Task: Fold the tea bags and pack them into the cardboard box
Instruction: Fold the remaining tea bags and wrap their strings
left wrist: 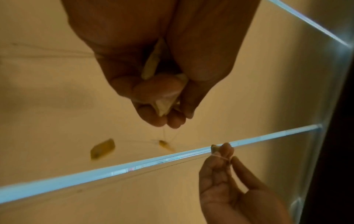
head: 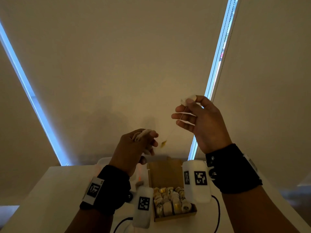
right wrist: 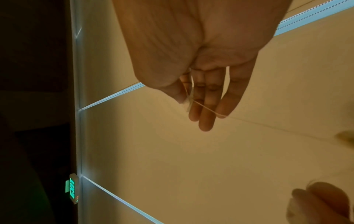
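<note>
Both hands are raised in front of the blinds, above the table. My left hand [head: 148, 139] grips a pale crumpled tea bag [head: 140, 134] in curled fingers; the left wrist view shows the tea bag [left wrist: 164, 105] between thumb and fingers. My right hand [head: 188, 102], higher and to the right, pinches a small white tea bag [head: 184, 100] between thumb and forefinger, with its other fingers spread. A thin string [right wrist: 207, 109] crosses those fingers and runs down to a yellow tag [head: 164, 144] hanging between the hands. The open cardboard box [head: 165, 172] on the table holds several folded tea bags [head: 170, 200].
A white container [head: 103, 161] sits on the table behind and left of the box. Black cables [head: 218, 214] trail from the wrist cameras across the white table [head: 50, 190]. A second blurred yellow tag [left wrist: 103, 149] dangles near the left hand. Window blinds fill the background.
</note>
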Motion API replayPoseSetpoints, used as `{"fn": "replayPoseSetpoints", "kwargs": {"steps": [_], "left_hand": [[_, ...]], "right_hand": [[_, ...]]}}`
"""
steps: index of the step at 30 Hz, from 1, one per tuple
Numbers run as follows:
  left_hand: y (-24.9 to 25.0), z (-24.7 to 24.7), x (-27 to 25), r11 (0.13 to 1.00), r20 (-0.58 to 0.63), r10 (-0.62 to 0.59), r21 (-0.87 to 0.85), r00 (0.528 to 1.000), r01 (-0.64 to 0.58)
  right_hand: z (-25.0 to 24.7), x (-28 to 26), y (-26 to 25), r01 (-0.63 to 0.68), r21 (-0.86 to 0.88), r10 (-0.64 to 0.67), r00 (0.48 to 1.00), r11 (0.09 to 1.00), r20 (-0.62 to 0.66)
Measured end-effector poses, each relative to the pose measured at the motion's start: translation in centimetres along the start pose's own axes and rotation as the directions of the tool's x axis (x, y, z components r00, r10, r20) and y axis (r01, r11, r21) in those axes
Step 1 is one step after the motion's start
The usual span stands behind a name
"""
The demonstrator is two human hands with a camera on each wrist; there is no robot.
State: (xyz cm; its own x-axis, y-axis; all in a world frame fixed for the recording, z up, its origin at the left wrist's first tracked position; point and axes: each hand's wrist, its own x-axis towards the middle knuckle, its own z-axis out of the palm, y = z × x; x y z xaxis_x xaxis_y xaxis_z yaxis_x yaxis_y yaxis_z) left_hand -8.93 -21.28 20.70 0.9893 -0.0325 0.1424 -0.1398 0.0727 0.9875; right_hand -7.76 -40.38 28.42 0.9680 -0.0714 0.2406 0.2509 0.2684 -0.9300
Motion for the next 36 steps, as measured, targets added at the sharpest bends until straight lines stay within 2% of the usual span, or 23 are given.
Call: {"fn": "replayPoseSetpoints", "kwargs": {"steps": [6, 12, 15, 18, 20, 22, 24, 26, 27, 30, 36], "left_hand": [[2.2, 0.5, 0.1, 0.993, 0.03, 0.08, 0.09, 0.996, -0.083], [3.0, 0.1, 0.5, 0.992, 0.093, 0.066, 0.105, 0.993, -0.076], [2.7, -0.2, 0.8, 0.997, 0.127, 0.041, 0.059, 0.991, -0.049], [2.3, -0.1, 1.1, 1.0, 0.171, 0.022, 0.005, 0.985, -0.023], [2.2, 0.0, 1.2, 1.0, 0.171, -0.001, -0.01, 0.985, 0.003], [2.2, 0.2, 1.3, 0.999, 0.178, -0.028, -0.023, 0.984, 0.032], [2.2, 0.3, 1.6, 0.996, 0.163, -0.053, -0.06, 0.985, 0.063], [2.3, 0.3, 1.9, 0.988, 0.129, -0.088, -0.113, 0.988, 0.103], [2.3, 0.3, 2.0, 0.983, 0.121, -0.1, -0.14, 0.988, 0.117], [2.5, 0.1, 2.2, 0.972, 0.104, -0.113, -0.195, 0.988, 0.131], [3.1, -0.8, 2.1, 0.942, 0.119, -0.138, -0.291, 0.983, 0.168]], "right_hand": [[0.3, -0.3, 1.2, -0.024, -0.079, 0.028, 0.998, 0.997, 0.059], [0.1, -0.3, 2.5, -0.091, 0.032, 0.09, 0.996, 0.995, 0.028], [-0.2, -0.4, 3.8, -0.206, 0.126, 0.205, 0.979, 0.971, 0.019], [-0.5, -1.0, 5.0, -0.378, 0.149, 0.361, 0.924, 0.914, 0.13], [-0.9, -1.4, 5.5, -0.429, 0.158, 0.385, 0.889, 0.89, 0.248], [-1.3, -1.7, 5.8, -0.383, 0.088, 0.331, 0.876, 0.92, 0.352], [-1.5, -1.8, 6.0, -0.24, -0.104, 0.261, 0.869, 0.965, 0.42], [-1.3, -1.9, 6.2, -0.058, -0.289, 0.182, 0.887, 0.956, 0.424], [-1.2, -1.9, 6.3, -0.01, -0.314, 0.145, 0.901, 0.949, 0.41], [-0.9, -1.7, 6.6, 0.044, -0.315, 0.083, 0.922, 0.948, 0.379], [-0.8, -1.0, 7.1, 0.052, -0.361, 0.095, 0.921, 0.931, 0.378]]}}
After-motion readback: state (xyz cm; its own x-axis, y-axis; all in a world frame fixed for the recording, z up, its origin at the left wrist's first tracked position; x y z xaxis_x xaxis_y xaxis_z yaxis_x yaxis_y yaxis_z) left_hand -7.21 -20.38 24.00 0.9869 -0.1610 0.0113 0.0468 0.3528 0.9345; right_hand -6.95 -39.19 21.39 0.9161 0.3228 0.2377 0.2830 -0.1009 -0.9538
